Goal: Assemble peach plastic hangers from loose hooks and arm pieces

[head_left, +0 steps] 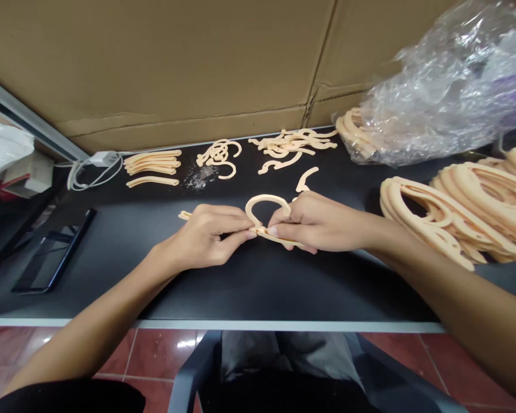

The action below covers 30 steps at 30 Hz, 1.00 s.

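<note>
Your left hand (204, 236) and right hand (316, 223) both clench a peach plastic loop (266, 201) between them, fingertips nearly meeting; keep those pinches close and even. Beyond the left hand lie five curved strips (152, 166), though the overlap makes that count uncertain; one curved piece (306, 179) sits just past the right hand.

Single head-worn view, facing forward and down over table (112, 281); left hand (204, 236), right hand (320, 222) close below; cardboard (155, 63) beyond.
</note>
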Motion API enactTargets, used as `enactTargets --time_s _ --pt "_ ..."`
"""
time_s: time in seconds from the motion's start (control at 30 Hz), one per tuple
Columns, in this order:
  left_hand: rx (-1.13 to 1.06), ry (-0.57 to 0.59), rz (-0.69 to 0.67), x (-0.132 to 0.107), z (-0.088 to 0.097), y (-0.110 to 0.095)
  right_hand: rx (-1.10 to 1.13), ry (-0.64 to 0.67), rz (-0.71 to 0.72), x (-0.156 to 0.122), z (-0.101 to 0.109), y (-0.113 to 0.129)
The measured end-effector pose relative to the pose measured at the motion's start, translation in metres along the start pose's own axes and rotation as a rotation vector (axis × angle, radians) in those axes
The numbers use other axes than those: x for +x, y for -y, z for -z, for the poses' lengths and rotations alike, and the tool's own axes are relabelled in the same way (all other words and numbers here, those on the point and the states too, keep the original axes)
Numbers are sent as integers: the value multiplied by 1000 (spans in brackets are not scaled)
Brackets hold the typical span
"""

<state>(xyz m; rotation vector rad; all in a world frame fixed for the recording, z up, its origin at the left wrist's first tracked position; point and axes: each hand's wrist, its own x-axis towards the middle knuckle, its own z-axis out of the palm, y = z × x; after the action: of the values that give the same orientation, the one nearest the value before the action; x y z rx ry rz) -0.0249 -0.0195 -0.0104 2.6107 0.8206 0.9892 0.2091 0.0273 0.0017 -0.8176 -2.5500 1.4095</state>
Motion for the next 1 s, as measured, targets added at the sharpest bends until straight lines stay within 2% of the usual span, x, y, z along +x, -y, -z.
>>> enactTargets --time_s 0.17,0.3,0.37,0.53,0.63,0.77,0.83,0.9,1.0 --pt "-11 -65 18 -2 -8 5 34 -66 -7 -1 -1 -1" --pt "-3 -138 110 -3 -11 4 81 -164 40 0 -4 -2" --pt "10 -168 153 -2 -9 3 75 -290 56 1 -5 -3" --pt "18 -261 248 0 0 8 58 -796 10 4 3 -12" --pt "-4 -265 312 0 2 13 -18 -961 -15 6 9 -23" --pt "-71 -227 377 -2 0 14 -192 -980 -18 9 10 -33" --pt "-152 -253 409 -2 0 15 -277 -976 -6 11 6 -34" --pt "-266 -335 428 -2 4 20 -351 -974 19 13 2 -34" --pt "-387 -534 413 0 17 35 -417 -913 53 20 -5 -33"
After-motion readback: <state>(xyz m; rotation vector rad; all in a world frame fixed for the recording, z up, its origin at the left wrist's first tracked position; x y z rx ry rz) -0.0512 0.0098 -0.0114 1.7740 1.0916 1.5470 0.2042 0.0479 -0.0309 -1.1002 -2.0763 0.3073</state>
